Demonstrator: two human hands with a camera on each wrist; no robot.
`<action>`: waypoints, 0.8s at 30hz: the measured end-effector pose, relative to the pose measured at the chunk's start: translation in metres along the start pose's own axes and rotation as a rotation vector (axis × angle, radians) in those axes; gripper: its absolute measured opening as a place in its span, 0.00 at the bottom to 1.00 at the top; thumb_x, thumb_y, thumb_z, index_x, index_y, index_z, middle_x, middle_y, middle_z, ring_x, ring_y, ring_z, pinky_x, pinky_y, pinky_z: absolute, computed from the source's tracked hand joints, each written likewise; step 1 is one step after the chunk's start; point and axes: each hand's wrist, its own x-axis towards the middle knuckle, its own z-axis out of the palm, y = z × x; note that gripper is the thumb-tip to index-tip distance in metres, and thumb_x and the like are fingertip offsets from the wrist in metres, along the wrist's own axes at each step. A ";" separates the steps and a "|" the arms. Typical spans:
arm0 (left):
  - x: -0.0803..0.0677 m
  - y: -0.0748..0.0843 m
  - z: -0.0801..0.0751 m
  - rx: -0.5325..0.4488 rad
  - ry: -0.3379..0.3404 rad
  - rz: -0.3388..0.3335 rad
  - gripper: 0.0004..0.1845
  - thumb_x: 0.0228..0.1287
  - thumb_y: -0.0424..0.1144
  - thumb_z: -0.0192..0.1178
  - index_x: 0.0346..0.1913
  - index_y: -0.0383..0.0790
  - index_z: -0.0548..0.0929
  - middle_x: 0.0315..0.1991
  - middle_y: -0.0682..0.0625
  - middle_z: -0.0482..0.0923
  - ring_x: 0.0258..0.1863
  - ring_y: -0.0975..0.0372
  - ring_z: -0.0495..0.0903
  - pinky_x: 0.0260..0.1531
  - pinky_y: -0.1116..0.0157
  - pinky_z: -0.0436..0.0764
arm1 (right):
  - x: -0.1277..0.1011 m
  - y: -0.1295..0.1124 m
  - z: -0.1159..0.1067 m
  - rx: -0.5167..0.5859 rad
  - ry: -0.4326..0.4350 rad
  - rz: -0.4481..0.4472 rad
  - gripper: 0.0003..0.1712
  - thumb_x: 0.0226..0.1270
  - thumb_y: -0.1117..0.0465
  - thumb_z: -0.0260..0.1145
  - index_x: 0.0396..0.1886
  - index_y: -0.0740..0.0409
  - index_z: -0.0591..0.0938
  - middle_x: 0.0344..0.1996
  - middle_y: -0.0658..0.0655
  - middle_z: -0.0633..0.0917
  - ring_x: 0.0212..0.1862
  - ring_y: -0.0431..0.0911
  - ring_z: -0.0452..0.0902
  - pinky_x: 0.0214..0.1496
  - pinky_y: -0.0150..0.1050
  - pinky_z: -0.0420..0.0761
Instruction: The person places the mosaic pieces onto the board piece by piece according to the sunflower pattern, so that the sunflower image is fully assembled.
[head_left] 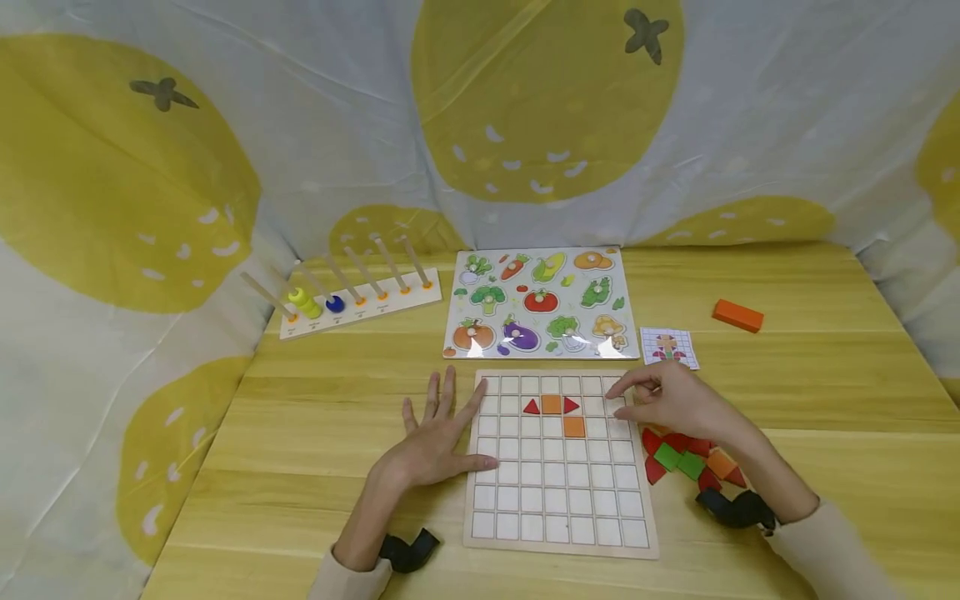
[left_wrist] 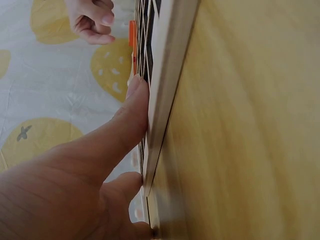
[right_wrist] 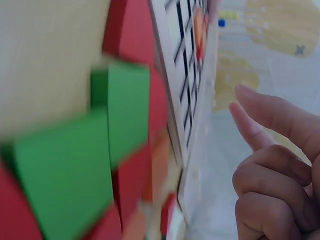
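Observation:
A white grid board (head_left: 558,533) lies flat on the wooden table. Its upper rows hold two orange squares (head_left: 551,404) (head_left: 573,427) and two red triangles (head_left: 531,407) (head_left: 571,405). My left hand (head_left: 442,417) lies flat with fingers spread at the board's left edge; in the left wrist view the thumb (left_wrist: 130,115) touches the board's rim (left_wrist: 165,100). My right hand (head_left: 626,400) hovers over the board's upper right corner, fingers loosely curled, with nothing seen in it. Under that wrist sits a pile of red, green and orange pieces (head_left: 686,462), blurred close up as green blocks (right_wrist: 100,150).
Behind the board lie a vegetable peg puzzle (head_left: 542,304) and a small pattern card (head_left: 668,347). A rod stand with yellow and blue rings (head_left: 360,304) sits at the back left, an orange block (head_left: 738,316) at the back right. A lemon-print cloth walls the table.

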 end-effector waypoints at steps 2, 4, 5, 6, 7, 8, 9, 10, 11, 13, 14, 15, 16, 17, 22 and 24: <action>0.000 0.000 0.000 -0.009 0.001 0.003 0.55 0.65 0.65 0.65 0.85 0.61 0.43 0.83 0.38 0.16 0.82 0.41 0.18 0.70 0.23 0.28 | -0.006 0.005 -0.013 0.005 0.005 0.018 0.12 0.61 0.59 0.78 0.43 0.57 0.91 0.17 0.45 0.62 0.20 0.36 0.56 0.21 0.31 0.59; -0.001 0.000 0.000 -0.014 0.004 0.010 0.55 0.65 0.65 0.66 0.85 0.61 0.43 0.83 0.37 0.16 0.82 0.41 0.17 0.69 0.23 0.28 | -0.011 0.010 -0.025 -0.004 0.014 0.040 0.13 0.62 0.58 0.78 0.44 0.57 0.90 0.18 0.46 0.62 0.21 0.36 0.56 0.21 0.32 0.60; -0.001 0.000 0.000 -0.015 0.007 0.013 0.54 0.64 0.65 0.66 0.85 0.61 0.44 0.82 0.37 0.17 0.81 0.40 0.17 0.69 0.23 0.28 | -0.014 0.013 -0.031 -0.013 0.019 0.049 0.14 0.62 0.57 0.78 0.45 0.58 0.90 0.19 0.46 0.63 0.21 0.36 0.57 0.22 0.33 0.60; -0.001 0.000 0.000 -0.015 0.009 0.016 0.54 0.64 0.65 0.66 0.85 0.61 0.44 0.82 0.36 0.17 0.81 0.40 0.18 0.69 0.22 0.28 | -0.017 0.016 -0.036 -0.024 0.024 0.060 0.14 0.62 0.57 0.78 0.45 0.58 0.90 0.19 0.47 0.62 0.22 0.37 0.57 0.22 0.34 0.61; -0.001 0.000 0.000 -0.016 0.011 0.017 0.54 0.64 0.65 0.66 0.85 0.61 0.45 0.82 0.36 0.17 0.81 0.40 0.18 0.69 0.22 0.28 | -0.019 0.018 -0.041 -0.037 0.031 0.072 0.15 0.62 0.56 0.78 0.46 0.58 0.90 0.19 0.47 0.62 0.23 0.37 0.58 0.23 0.34 0.61; -0.001 0.000 0.000 -0.015 0.013 0.018 0.54 0.64 0.65 0.66 0.85 0.61 0.45 0.82 0.36 0.17 0.81 0.39 0.18 0.69 0.22 0.29 | -0.020 0.021 -0.045 -0.049 0.041 0.083 0.15 0.62 0.56 0.78 0.45 0.57 0.90 0.19 0.47 0.61 0.23 0.37 0.58 0.24 0.34 0.62; -0.001 0.000 0.000 -0.015 0.013 0.016 0.54 0.64 0.64 0.66 0.85 0.61 0.45 0.82 0.36 0.17 0.81 0.39 0.18 0.69 0.22 0.29 | -0.022 0.024 -0.048 -0.056 0.050 0.086 0.15 0.63 0.56 0.78 0.46 0.57 0.90 0.19 0.47 0.61 0.23 0.38 0.57 0.24 0.35 0.62; -0.001 0.000 0.000 -0.013 0.012 0.016 0.54 0.64 0.64 0.66 0.85 0.61 0.45 0.82 0.36 0.17 0.81 0.39 0.18 0.69 0.22 0.29 | -0.023 0.027 -0.051 -0.061 0.059 0.090 0.15 0.63 0.56 0.78 0.46 0.58 0.90 0.19 0.47 0.61 0.24 0.38 0.58 0.25 0.35 0.62; -0.001 0.000 0.001 -0.012 0.009 0.015 0.54 0.65 0.64 0.66 0.85 0.61 0.45 0.82 0.36 0.17 0.81 0.40 0.18 0.69 0.22 0.29 | -0.023 0.029 -0.053 -0.065 0.067 0.094 0.15 0.63 0.56 0.77 0.47 0.58 0.90 0.19 0.47 0.61 0.24 0.38 0.58 0.25 0.35 0.62; -0.001 0.000 0.001 -0.013 0.004 0.012 0.54 0.65 0.64 0.66 0.85 0.61 0.45 0.82 0.36 0.17 0.81 0.40 0.17 0.69 0.22 0.28 | -0.023 0.034 -0.055 -0.069 0.079 0.090 0.16 0.64 0.57 0.77 0.48 0.59 0.89 0.19 0.47 0.61 0.24 0.38 0.57 0.25 0.35 0.62; 0.000 0.000 0.001 -0.013 0.004 0.012 0.54 0.65 0.64 0.66 0.85 0.61 0.45 0.82 0.36 0.17 0.81 0.40 0.18 0.69 0.22 0.28 | -0.023 0.036 -0.056 -0.073 0.084 0.085 0.16 0.64 0.58 0.77 0.48 0.60 0.89 0.19 0.47 0.61 0.24 0.37 0.57 0.25 0.35 0.61; 0.000 0.000 0.001 -0.012 0.003 0.012 0.54 0.65 0.64 0.66 0.85 0.61 0.45 0.82 0.36 0.17 0.81 0.40 0.17 0.69 0.22 0.28 | -0.023 0.037 -0.056 -0.076 0.086 0.082 0.17 0.64 0.58 0.77 0.49 0.61 0.89 0.19 0.47 0.61 0.24 0.37 0.57 0.25 0.35 0.61; 0.000 0.000 0.001 -0.011 0.003 0.012 0.54 0.65 0.64 0.66 0.85 0.61 0.45 0.82 0.36 0.17 0.81 0.40 0.18 0.69 0.22 0.28 | -0.022 0.038 -0.056 -0.081 0.089 0.082 0.17 0.64 0.58 0.77 0.49 0.60 0.89 0.19 0.47 0.61 0.24 0.37 0.57 0.25 0.35 0.61; 0.000 0.000 0.001 -0.009 0.004 0.011 0.54 0.65 0.64 0.65 0.85 0.61 0.45 0.82 0.36 0.17 0.81 0.40 0.18 0.69 0.22 0.29 | -0.021 0.039 -0.056 -0.084 0.089 0.082 0.17 0.64 0.58 0.77 0.50 0.60 0.89 0.19 0.46 0.61 0.24 0.37 0.57 0.25 0.35 0.61; 0.000 0.002 0.000 0.003 0.010 0.007 0.54 0.65 0.65 0.66 0.84 0.61 0.45 0.83 0.35 0.18 0.82 0.39 0.19 0.69 0.21 0.31 | -0.018 0.042 -0.055 -0.088 0.083 0.093 0.18 0.64 0.60 0.77 0.51 0.61 0.88 0.19 0.47 0.60 0.23 0.37 0.56 0.25 0.35 0.60; 0.000 0.002 -0.001 0.003 0.011 0.007 0.53 0.65 0.64 0.66 0.84 0.61 0.46 0.83 0.35 0.19 0.82 0.39 0.20 0.68 0.21 0.31 | -0.018 0.043 -0.055 -0.095 0.079 0.092 0.18 0.64 0.60 0.77 0.52 0.61 0.88 0.19 0.47 0.60 0.24 0.38 0.56 0.26 0.36 0.59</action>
